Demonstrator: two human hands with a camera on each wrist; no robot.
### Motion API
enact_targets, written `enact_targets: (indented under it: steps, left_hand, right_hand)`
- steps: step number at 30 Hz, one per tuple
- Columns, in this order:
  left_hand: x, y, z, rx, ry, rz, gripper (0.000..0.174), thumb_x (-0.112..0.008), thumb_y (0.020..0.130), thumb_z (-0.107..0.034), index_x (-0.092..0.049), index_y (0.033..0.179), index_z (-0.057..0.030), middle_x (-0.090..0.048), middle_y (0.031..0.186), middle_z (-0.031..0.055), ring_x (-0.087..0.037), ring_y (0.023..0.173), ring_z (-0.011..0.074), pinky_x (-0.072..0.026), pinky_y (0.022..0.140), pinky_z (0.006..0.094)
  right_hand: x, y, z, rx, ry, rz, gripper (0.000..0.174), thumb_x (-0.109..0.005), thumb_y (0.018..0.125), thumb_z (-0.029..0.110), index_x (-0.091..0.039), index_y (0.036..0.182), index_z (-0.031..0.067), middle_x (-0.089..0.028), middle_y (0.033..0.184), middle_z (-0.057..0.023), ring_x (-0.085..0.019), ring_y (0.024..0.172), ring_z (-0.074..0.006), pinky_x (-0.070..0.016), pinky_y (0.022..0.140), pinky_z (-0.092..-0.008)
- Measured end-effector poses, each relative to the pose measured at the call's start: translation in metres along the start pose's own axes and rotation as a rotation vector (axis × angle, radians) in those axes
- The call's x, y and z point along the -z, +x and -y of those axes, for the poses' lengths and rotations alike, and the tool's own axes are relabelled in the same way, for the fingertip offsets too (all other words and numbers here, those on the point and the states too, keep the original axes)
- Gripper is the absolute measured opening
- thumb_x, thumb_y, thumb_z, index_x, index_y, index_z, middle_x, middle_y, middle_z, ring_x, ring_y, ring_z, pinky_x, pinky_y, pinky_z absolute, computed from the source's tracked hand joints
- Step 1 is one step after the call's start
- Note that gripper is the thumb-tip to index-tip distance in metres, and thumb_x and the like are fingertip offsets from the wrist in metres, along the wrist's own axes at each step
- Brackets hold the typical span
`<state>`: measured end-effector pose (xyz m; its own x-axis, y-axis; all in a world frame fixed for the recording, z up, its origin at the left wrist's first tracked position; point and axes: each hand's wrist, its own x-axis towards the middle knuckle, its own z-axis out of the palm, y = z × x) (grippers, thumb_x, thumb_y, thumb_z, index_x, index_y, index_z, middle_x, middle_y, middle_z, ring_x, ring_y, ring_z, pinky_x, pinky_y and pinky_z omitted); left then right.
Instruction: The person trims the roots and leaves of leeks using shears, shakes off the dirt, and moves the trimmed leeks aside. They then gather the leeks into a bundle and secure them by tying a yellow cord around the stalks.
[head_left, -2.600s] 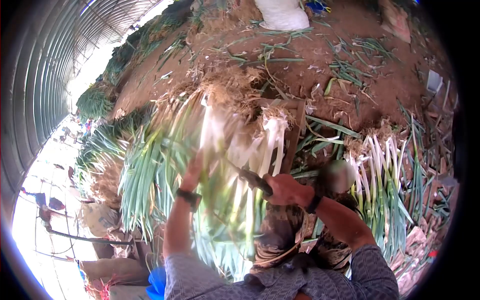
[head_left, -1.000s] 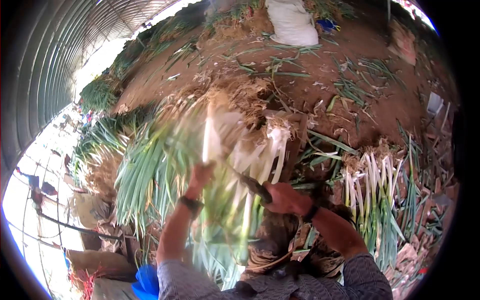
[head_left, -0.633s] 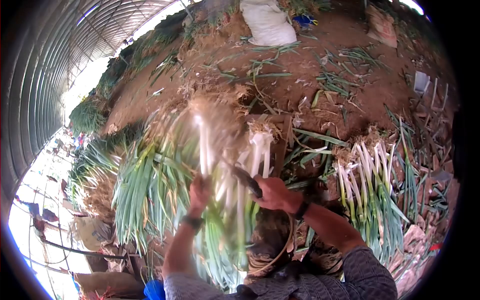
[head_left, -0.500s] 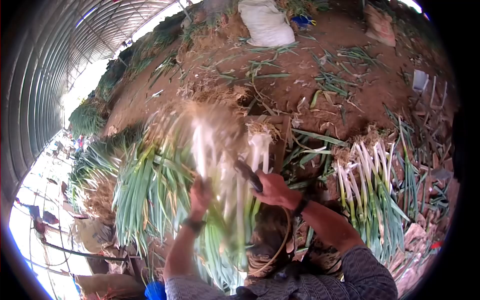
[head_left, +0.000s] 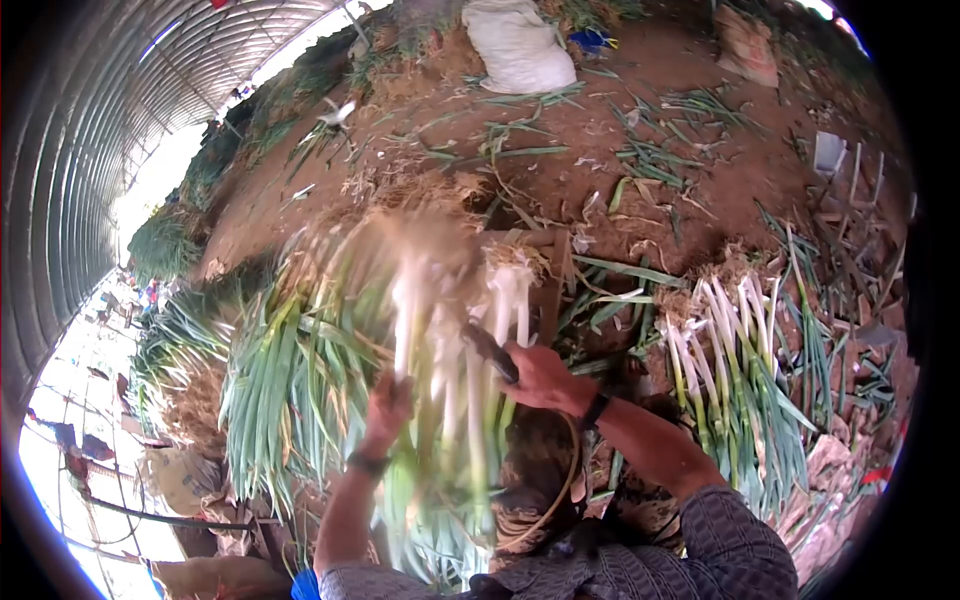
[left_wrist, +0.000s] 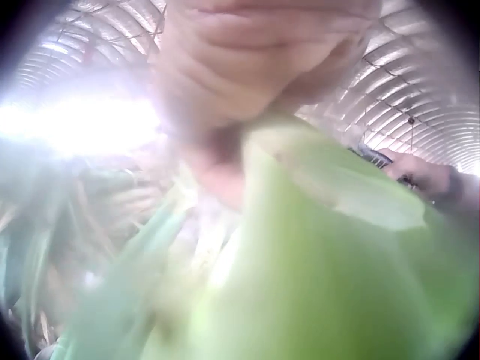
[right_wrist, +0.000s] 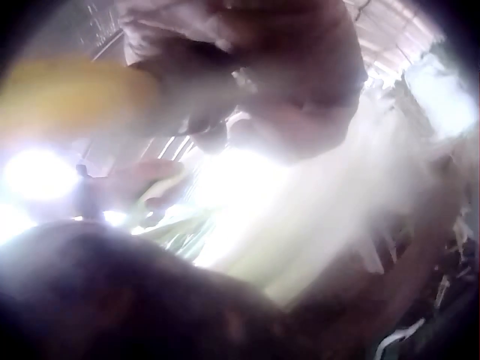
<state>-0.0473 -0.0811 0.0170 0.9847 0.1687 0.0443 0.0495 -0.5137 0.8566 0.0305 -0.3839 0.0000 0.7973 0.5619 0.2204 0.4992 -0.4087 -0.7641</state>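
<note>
I see the leek bundle (head_left: 445, 330), blurred, with its root ends pointing away from me. My left hand (head_left: 386, 398) clasps its green stalks. My right hand (head_left: 540, 375), just beside the white stems, is clenched round a dark knife (head_left: 490, 350). More leeks (head_left: 735, 360) lie further right.

Long green onions lie in three lots: one upright bunch (head_left: 440, 320), blurred; one loose heap (head_left: 285, 370) just left of the bunch; and one laid bundle (head_left: 735, 350) well to the bunch's right. The bundle shows roughly ten white stalks, too crowded for an exact count. Two hands are at the bunch: one left hand (head_left: 388, 400) and one right hand (head_left: 540, 375). One knife (head_left: 490, 352) crosses the bunch's right edge. Far beyond the bunch lie one white sack (head_left: 517, 45) and one blue thing (head_left: 588, 40).
</note>
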Motion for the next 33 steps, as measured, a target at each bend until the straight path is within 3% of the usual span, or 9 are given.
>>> enact_targets:
  steps: [9, 11, 18, 20, 25, 26, 28, 30, 33]
  left_hand:
    - [0.011, -0.011, 0.021, 0.083, -0.084, 0.022, 0.026, -0.052, 0.101, -0.031, -0.052, 0.088, -0.008, -0.049, 0.06, -0.002, -0.046, 0.051, 0.007, -0.0364, 0.047, 0.0239]
    - [0.015, -0.007, 0.072, -0.113, 0.094, 0.04, 0.027, -0.052, 0.101, -0.031, -0.054, 0.087, -0.0079, -0.049, 0.061, -0.0018, -0.045, 0.052, 0.0069, -0.0359, 0.048, 0.0243]
    - [0.035, -0.011, 0.048, 0.216, 0.217, 0.123, 0.017, -0.054, 0.097, -0.02, -0.059, 0.097, -0.0039, -0.055, 0.067, 0.0001, -0.048, 0.053, 0.0109, -0.0414, 0.047, 0.0334]
    - [0.063, 0.009, 0.095, -0.017, 0.44, 0.093, 0.016, -0.054, 0.098, -0.02, -0.059, 0.102, -0.0056, -0.058, 0.065, 0.0025, -0.05, 0.045, 0.0178, -0.0418, 0.044, 0.0351]
    - [0.086, 0.04, 0.031, -0.316, 1.064, -0.084, 0.05, -0.069, 0.083, -0.016, -0.052, 0.13, -0.0074, -0.055, 0.123, 0.0173, -0.054, 0.108, 0.0366, -0.0438, 0.09, 0.0471]
    - [0.073, 0.046, 0.032, -0.305, 0.959, -0.222, 0.051, -0.069, 0.085, -0.016, -0.051, 0.131, -0.006, -0.057, 0.121, 0.0169, -0.057, 0.106, 0.0361, -0.0458, 0.09, 0.0451]
    - [0.032, 0.029, -0.016, -0.083, 0.41, -0.025, 0.052, -0.068, 0.087, -0.02, -0.048, 0.134, -0.0061, -0.057, 0.123, 0.0173, -0.056, 0.11, 0.0339, -0.0451, 0.095, 0.0437]
    - [-0.003, 0.019, 0.029, -0.355, 0.675, 0.165, 0.058, -0.068, 0.088, -0.021, -0.043, 0.138, -0.0067, -0.055, 0.129, 0.0179, -0.055, 0.117, 0.0325, -0.043, 0.101, 0.0434]
    - [-0.036, -0.007, 0.04, -0.386, 0.761, 0.094, 0.071, -0.07, 0.085, -0.012, -0.034, 0.146, -0.0073, -0.05, 0.138, 0.0192, -0.051, 0.125, 0.0323, -0.0414, 0.104, 0.041]
  right_hand:
    - [-0.007, -0.004, -0.005, -0.013, 0.01, 0.056, 0.035, -0.071, 0.079, 0.031, -0.058, 0.098, 0.0039, -0.064, 0.077, -0.0193, -0.064, 0.071, -0.0402, -0.0506, 0.065, -0.0489]
    - [-0.01, -0.005, -0.008, -0.022, 0.008, 0.059, 0.037, -0.071, 0.079, 0.032, -0.058, 0.098, 0.0029, -0.064, 0.077, -0.0202, -0.064, 0.072, -0.04, -0.0506, 0.065, -0.0486]
    - [-0.013, -0.004, -0.009, -0.218, 0.181, 0.274, 0.038, -0.072, 0.079, 0.035, -0.059, 0.086, 0.0003, -0.063, 0.07, -0.0174, -0.064, 0.065, -0.0319, -0.0489, 0.062, -0.0441]
    - [-0.011, 0.001, -0.007, -0.339, 0.312, 0.323, 0.034, -0.071, 0.08, 0.033, -0.059, 0.085, 0.001, -0.061, 0.064, -0.0122, -0.061, 0.058, -0.0256, -0.0473, 0.056, -0.0391]
    - [-0.018, -0.002, 0.0, -0.607, 0.717, 0.328, 0.032, -0.066, 0.087, 0.03, -0.057, 0.069, 0.0056, -0.056, 0.055, -0.0042, -0.054, 0.043, -0.0154, -0.0417, 0.043, -0.0295]
    - [-0.019, 0.0, 0.0, -0.647, 0.763, 0.322, 0.038, -0.066, 0.088, 0.032, -0.056, 0.062, 0.0065, -0.056, 0.053, -0.0054, -0.054, 0.042, -0.0165, -0.0417, 0.043, -0.0306]
    - [-0.002, -0.01, 0.02, -0.67, 0.897, 0.373, 0.035, -0.065, 0.09, 0.029, -0.053, 0.064, 0.0082, -0.053, 0.053, -0.0025, -0.05, 0.04, -0.0127, -0.0399, 0.04, -0.0275]
    - [0.013, -0.019, 0.025, -0.629, 0.957, 0.478, 0.026, -0.066, 0.089, 0.025, -0.052, 0.075, 0.0083, -0.052, 0.058, 0.0007, -0.05, 0.045, -0.0087, -0.0386, 0.04, -0.0245]
    - [0.051, -0.033, 0.046, -0.646, 0.735, 0.517, 0.024, -0.065, 0.09, 0.023, -0.052, 0.078, 0.0085, -0.05, 0.059, 0.0012, -0.051, 0.046, -0.008, -0.0392, 0.041, -0.0243]
